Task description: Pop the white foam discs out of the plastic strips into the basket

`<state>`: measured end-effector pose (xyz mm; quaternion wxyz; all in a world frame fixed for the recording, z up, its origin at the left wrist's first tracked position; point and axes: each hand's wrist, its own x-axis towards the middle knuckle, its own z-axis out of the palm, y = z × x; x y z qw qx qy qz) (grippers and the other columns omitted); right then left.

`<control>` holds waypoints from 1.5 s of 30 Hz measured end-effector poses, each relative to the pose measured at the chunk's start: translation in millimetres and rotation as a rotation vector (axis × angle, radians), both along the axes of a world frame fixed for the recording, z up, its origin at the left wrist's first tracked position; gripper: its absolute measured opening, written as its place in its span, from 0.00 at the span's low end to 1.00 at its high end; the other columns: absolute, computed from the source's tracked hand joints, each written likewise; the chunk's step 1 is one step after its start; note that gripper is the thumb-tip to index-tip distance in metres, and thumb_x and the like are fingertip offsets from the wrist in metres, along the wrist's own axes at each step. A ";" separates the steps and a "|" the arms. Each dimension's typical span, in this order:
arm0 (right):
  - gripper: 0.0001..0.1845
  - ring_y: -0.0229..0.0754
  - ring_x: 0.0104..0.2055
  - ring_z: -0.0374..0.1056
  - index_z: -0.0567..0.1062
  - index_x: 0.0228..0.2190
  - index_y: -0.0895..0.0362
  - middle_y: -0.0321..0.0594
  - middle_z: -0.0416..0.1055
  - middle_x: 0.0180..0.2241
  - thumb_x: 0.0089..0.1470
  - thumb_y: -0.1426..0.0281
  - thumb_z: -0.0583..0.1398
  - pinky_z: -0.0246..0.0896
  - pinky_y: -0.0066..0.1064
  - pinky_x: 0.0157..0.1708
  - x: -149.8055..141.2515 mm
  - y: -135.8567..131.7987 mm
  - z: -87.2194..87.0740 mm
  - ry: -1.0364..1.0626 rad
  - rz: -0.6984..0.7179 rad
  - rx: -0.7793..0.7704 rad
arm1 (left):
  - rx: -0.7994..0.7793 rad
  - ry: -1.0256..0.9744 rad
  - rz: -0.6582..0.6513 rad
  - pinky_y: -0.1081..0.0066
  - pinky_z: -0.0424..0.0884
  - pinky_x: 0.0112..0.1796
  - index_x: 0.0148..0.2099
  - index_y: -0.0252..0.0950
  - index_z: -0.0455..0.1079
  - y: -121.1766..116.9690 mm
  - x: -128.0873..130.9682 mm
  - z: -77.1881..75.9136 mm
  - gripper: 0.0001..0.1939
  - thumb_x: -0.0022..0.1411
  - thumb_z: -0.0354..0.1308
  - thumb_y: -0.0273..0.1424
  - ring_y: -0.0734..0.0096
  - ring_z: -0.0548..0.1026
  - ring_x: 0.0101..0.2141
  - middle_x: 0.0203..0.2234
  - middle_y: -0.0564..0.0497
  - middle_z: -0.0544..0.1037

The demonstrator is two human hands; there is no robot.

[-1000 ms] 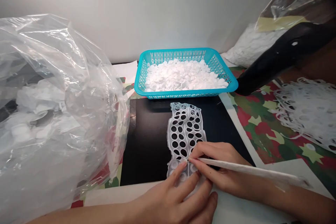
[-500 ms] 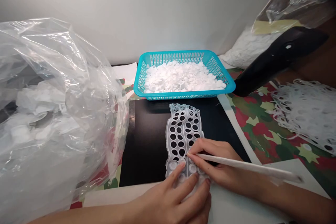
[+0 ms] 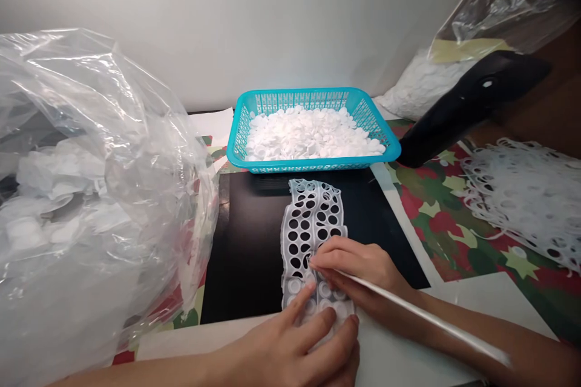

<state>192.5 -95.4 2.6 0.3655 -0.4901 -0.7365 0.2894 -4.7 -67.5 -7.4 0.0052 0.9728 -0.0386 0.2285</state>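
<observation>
A translucent white sheet of punched rings [image 3: 313, 211] lies lengthwise before me. Its far part has open round holes; in the near part, white discs [image 3: 324, 289] still fill the holes. My left hand [image 3: 313, 338] rests on that near end, fingers spread and fingertips pressing the sheet. Just right of it, my right hand [image 3: 363, 272] is closed round a thin white stick-like tool [image 3: 422, 308], pinched close to its tip. The tip meets the sheet near the border between holes and discs, partly hidden by my fingers. The tool's rear end slants down to the right.
Behind the black mat [image 3: 249, 242], a turquoise basket [image 3: 313, 164] holds a heap of white discs. A big clear plastic bag [image 3: 149, 193] stands at left. On the right are a black curved object [image 3: 467, 109], a pile of ring scraps [image 3: 521, 193] and another filled bag [image 3: 422, 81].
My right hand has shifted a little left over the sheet, and the tool's rear end has swung downward. My left hand stays on the near end. The whole view has shifted slightly.
</observation>
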 end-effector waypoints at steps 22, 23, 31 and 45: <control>0.09 0.31 0.21 0.64 0.74 0.29 0.57 0.32 0.68 0.22 0.60 0.68 0.58 0.56 0.21 0.21 -1.4 8.4 5.5 0.257 -0.105 -0.348 | -0.249 0.035 0.460 0.71 0.59 0.21 0.33 0.34 0.64 40.4 0.9 21.2 0.07 0.64 0.55 0.30 0.72 0.66 0.23 0.22 0.54 0.68; 0.09 0.31 0.22 0.64 0.74 0.29 0.57 0.33 0.68 0.23 0.60 0.68 0.58 0.56 0.21 0.21 -1.5 8.0 5.6 0.264 -0.106 -0.357 | -0.271 0.021 0.475 0.71 0.59 0.21 0.34 0.34 0.64 41.4 1.1 19.8 0.06 0.64 0.55 0.31 0.72 0.67 0.22 0.22 0.55 0.69; 0.09 0.32 0.22 0.65 0.74 0.29 0.57 0.32 0.68 0.22 0.60 0.69 0.57 0.57 0.22 0.22 -1.4 6.9 8.7 0.223 -0.106 -0.348 | -0.451 0.034 0.476 0.75 0.61 0.24 0.35 0.37 0.67 48.4 1.2 12.3 0.03 0.61 0.53 0.25 0.76 0.68 0.22 0.23 0.57 0.72; 0.09 0.31 0.22 0.66 0.72 0.30 0.57 0.33 0.68 0.23 0.61 0.69 0.55 0.56 0.21 0.21 -1.8 7.4 8.1 0.215 -0.093 -0.387 | -0.528 0.388 0.616 0.73 0.61 0.26 0.32 0.37 0.62 47.9 -5.1 38.9 0.04 0.58 0.50 0.24 0.73 0.69 0.24 0.24 0.56 0.69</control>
